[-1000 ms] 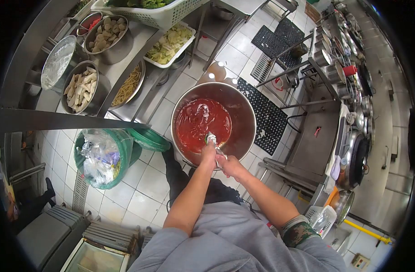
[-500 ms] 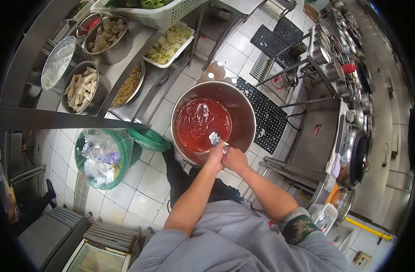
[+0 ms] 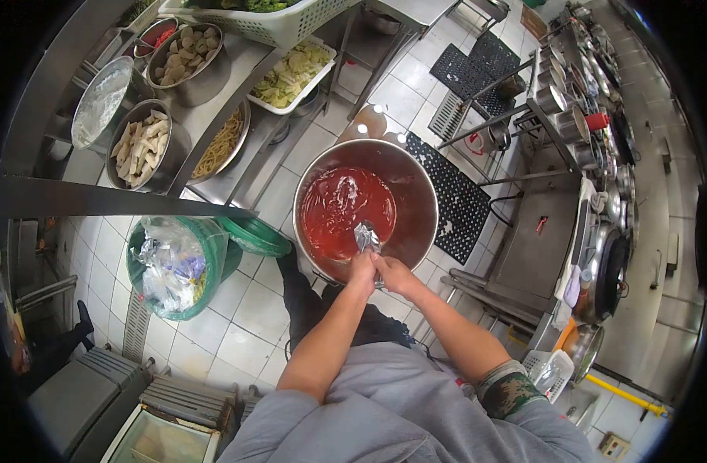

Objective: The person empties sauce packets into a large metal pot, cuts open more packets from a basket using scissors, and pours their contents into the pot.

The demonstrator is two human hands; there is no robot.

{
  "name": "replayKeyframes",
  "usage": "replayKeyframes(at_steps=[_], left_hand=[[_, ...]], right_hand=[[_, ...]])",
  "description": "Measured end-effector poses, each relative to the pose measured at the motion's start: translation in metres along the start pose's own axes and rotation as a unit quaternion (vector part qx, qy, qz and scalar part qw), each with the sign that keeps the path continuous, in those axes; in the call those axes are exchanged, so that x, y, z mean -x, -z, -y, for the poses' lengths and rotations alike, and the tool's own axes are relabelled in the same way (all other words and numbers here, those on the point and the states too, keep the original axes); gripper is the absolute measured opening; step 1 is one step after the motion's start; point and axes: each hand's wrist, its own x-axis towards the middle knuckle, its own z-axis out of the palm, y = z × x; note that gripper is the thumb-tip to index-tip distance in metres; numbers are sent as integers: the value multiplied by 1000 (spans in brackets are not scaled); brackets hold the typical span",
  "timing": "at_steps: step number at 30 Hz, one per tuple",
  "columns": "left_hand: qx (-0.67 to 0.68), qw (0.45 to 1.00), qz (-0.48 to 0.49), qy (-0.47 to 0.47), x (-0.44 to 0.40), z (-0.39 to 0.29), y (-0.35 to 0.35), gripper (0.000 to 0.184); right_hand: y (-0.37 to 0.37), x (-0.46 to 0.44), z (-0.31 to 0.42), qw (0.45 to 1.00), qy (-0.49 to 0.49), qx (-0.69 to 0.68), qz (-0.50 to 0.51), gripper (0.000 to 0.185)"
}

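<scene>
A tall steel pot (image 3: 417, 181) stands on the tiled floor in front of me, with glossy red liquid (image 3: 349, 204) in its bottom. Over the pot's near side both hands grip a crumpled silvery packet (image 3: 366, 236), whose upper end sticks out toward the liquid. My left hand (image 3: 362, 271) is closed around the packet's lower part. Beside it, touching, my right hand (image 3: 394, 273) is closed on the same packet. The fingers' undersides and the packet's lower end are mostly hidden.
A green bin (image 3: 220, 251) holding plastic bags stands left of the pot. Food bowls and trays line a steel shelf (image 3: 207, 116) at upper left. Black mats (image 3: 450, 197) lie right of the pot. Part of another person's leg (image 3: 68, 339) shows at far left.
The hands and silvery packet have shifted slightly about the pot's near rim, and more of the packet shows above my fingers than one second ago. Both hands remain together.
</scene>
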Motion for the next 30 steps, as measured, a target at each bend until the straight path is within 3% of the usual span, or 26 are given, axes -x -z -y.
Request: replayKeyframes(at_steps=[2, 4, 5, 8, 10, 13, 17, 20, 23, 29, 30], left_hand=[[-24, 1000, 5, 14, 3, -5, 1, 20], [59, 993, 65, 83, 11, -15, -1, 23], [99, 984, 95, 117, 15, -20, -2, 24], [52, 985, 81, 143, 31, -44, -14, 24], [12, 992, 45, 114, 8, -28, -3, 24], [-14, 998, 34, 49, -12, -15, 0, 27], [-15, 999, 27, 39, -13, -15, -2, 28], [3, 999, 31, 31, -1, -19, -12, 28], [22, 999, 28, 31, -1, -12, -11, 28], [4, 998, 51, 35, 0, -20, -17, 31], [11, 996, 74, 41, 2, -22, -16, 33]], right_hand=[[-8, 3, -14, 992, 60, 84, -75, 56], [-9, 19, -1, 960, 84, 212, -161, 48], [-8, 23, 1, 951, 88, 249, -163, 45], [-7, 36, 1, 923, 98, 346, -135, 38], [-10, 46, 2, 906, 114, 399, -85, 38], [-7, 55, 10, 927, 112, 335, -122, 44], [3, 38, -2, 996, -37, 61, -52, 61], [13, 25, -3, 991, -101, -83, 18, 73], [3, 16, -12, 956, -106, -274, 17, 69], [12, 24, 10, 918, -181, -351, 37, 62], [10, 22, 7, 944, -153, -291, 19, 62]])
